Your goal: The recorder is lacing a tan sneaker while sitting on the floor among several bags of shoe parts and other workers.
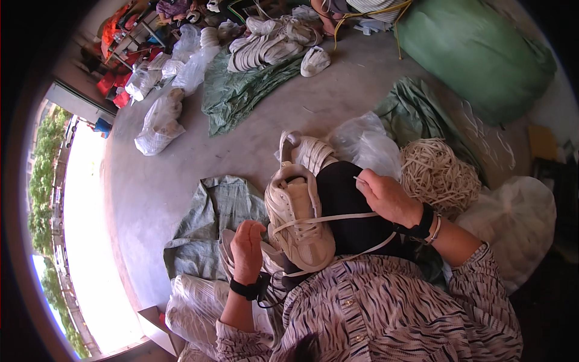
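Observation:
A cream sneaker (297, 217) rests on my lap, toe toward me, with a white lace (329, 218) running across its front. My left hand (248, 246) is closed on the left end of that lace beside the shoe. My right hand (386, 194) pinches the lace's other end, pulled out to the right over my black trouser leg (347, 199). A second cream sneaker (307, 152) lies just beyond the first on the concrete floor.
A tangled heap of cream laces (437, 175) sits to my right, with clear plastic bags (374, 148) around it. A green woven sack (211, 211) lies under my left hand. Farther off are a pile of white shoes (271, 42) on a green tarp and a big green sack (476, 54).

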Demonstrator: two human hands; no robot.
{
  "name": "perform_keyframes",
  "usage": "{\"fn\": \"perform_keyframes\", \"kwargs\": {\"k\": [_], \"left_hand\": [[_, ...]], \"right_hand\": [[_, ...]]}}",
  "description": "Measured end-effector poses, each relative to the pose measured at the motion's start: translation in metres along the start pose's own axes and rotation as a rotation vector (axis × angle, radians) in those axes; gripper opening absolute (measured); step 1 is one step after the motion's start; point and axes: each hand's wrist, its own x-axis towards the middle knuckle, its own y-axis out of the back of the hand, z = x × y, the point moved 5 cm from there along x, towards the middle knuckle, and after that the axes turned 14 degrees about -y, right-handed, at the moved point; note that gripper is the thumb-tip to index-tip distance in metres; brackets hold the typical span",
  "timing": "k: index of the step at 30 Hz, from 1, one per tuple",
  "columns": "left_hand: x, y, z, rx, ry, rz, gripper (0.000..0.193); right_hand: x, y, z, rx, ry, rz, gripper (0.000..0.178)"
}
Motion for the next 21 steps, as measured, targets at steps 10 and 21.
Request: {"fn": "perform_keyframes", "kwargs": {"k": [10, 21], "left_hand": [[-0.010, -0.034, 0.018, -0.622, 0.260, -0.037, 0.011], [-0.009, -0.040, 0.004, -0.628, 0.281, -0.150, 0.016]], "right_hand": [[-0.007, -0.056, -0.044, -0.142, 0.080, -0.364, 0.015], [-0.001, -0.060, -0.048, -0.148, 0.115, -0.332, 0.016]]}}
